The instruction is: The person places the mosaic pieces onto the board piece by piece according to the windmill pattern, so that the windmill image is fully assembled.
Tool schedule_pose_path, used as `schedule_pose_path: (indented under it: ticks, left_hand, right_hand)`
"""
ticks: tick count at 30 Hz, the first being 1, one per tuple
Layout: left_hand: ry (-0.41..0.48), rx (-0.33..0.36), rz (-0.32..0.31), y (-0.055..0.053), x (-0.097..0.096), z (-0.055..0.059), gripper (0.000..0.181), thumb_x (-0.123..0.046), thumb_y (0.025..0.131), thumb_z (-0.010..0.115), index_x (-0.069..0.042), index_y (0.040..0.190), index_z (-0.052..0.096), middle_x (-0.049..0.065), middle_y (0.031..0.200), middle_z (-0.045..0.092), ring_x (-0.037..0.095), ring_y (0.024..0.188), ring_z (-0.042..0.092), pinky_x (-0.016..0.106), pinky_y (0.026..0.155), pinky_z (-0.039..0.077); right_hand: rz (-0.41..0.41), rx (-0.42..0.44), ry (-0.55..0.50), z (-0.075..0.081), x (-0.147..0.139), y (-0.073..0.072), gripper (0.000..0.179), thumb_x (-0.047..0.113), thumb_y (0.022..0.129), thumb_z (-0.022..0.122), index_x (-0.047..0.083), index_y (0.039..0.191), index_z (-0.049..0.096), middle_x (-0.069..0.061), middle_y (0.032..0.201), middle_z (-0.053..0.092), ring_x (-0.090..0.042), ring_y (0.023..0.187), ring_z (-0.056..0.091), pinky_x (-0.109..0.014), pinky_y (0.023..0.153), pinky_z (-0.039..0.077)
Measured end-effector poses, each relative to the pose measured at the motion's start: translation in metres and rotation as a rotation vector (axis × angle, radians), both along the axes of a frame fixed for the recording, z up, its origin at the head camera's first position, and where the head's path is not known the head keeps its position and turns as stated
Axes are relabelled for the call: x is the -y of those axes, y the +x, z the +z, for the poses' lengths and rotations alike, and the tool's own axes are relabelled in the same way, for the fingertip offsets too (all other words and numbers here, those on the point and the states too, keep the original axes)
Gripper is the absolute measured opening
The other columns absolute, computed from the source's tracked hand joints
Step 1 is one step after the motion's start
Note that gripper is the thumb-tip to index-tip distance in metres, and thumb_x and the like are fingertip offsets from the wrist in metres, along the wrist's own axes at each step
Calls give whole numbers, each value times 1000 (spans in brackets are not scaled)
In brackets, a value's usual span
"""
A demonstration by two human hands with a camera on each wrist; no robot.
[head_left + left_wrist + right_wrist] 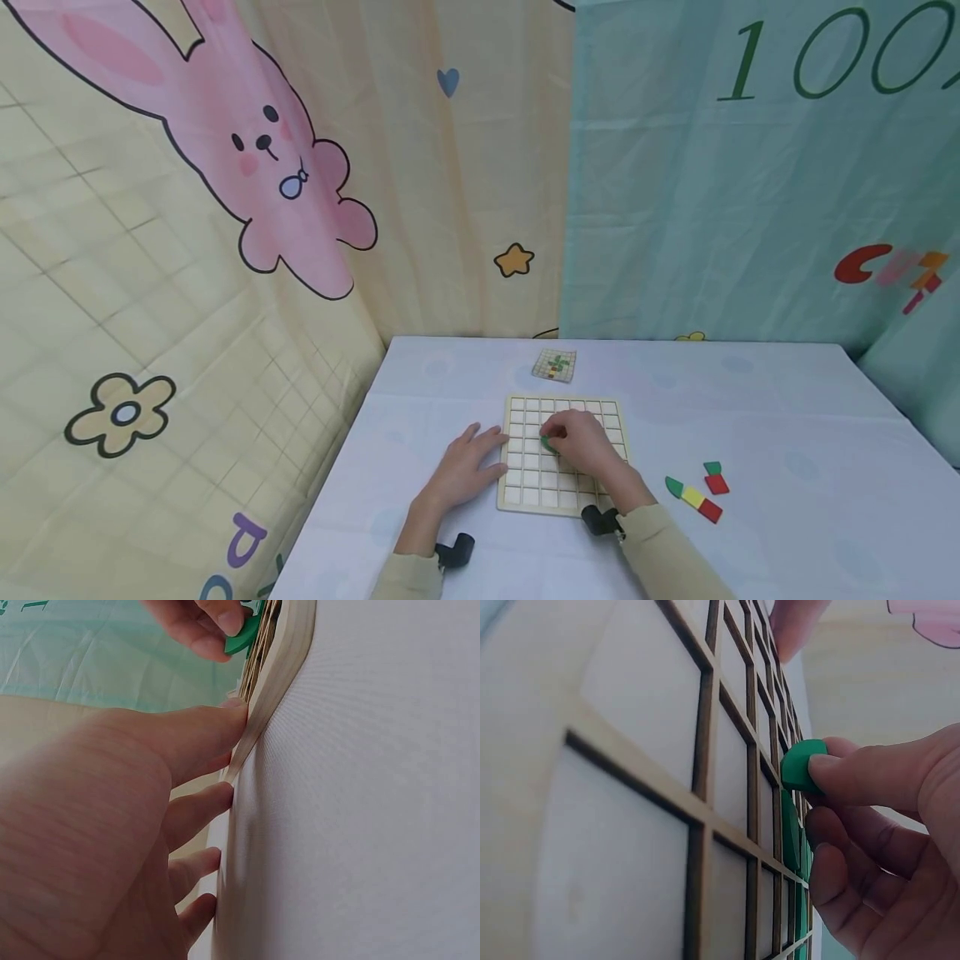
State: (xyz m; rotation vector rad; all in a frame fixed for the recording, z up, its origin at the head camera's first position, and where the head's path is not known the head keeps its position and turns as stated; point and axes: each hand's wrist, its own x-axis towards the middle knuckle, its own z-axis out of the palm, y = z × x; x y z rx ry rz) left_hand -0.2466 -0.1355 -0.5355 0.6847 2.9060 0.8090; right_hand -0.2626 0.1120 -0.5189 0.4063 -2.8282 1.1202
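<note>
Right hand (583, 440): its grip is pinching a green piece (802, 766) narrowly between thumb and fingers.
Held piece, location: it is sitting near the middle of the grid board (517, 502); whether it is touching the grid cannot be told.
Placed green pieces (790, 832): they are lying in the grid, just beside the held one.
Left hand (467, 465): its grip is spreading wide, thumb and fingertips touching the board's left edge.
Right of board: a green leaf-shaped piece (674, 486), a yellow square (692, 497) and a red square (710, 510) are forming a row; another green piece (712, 467) and a second red square (717, 484) are lying just behind.
Pattern card (554, 366): it is lying beyond the board's far edge.
Table (787, 408): white-covered, it is carrying everything listed.
Backdrop: a rabbit-print cloth (472, 175) and a teal cloth (712, 208) are hanging behind.
</note>
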Motion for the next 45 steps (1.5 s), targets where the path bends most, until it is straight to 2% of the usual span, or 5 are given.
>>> schedule_pose_path:
  ticks: [12,23,28,36,45]
  left_hand:
    - [-6,-9,-2,0,0,1,50,-39,99,63,-23,146,55,1,155,45,34,150,24,58,118,24]
    - [-4,-2,-2,1,-1,3,50,-39,99,63,-22,146,55,0,155,45,34,150,24,58,118,24]
    - [-1,-1,-4,1,-1,3,50,-38,99,63,-21,145,56,1,155,45,35,150,24,59,117,24]
    - [-7,-14,-2,0,-1,1,50,-39,98,63,-22,145,56,1,155,45,34,150,24,58,118,24]
    - [-1,-3,5,0,-1,0,50,-39,98,63,-22,145,56,0,156,45,34,150,23,58,118,23]
  right_hand:
    - [-40,-40,152,1,4,1,11,11,85,81,21,82,78,11,82,59,-10,79,54,-33,71,50]
    - [-89,-72,248,3,6,3,10,23,80,86,24,78,76,9,78,54,-15,79,48,-31,62,45]
    - [-105,-70,250,3,5,4,11,21,80,86,23,77,75,7,78,53,-16,78,47,-31,58,43]
    - [-107,-70,219,4,3,7,8,21,81,85,20,84,78,5,79,54,-16,76,46,-32,60,42]
    - [-128,-46,180,14,-6,15,10,21,85,82,19,94,79,2,86,60,-17,80,49,-33,61,46]
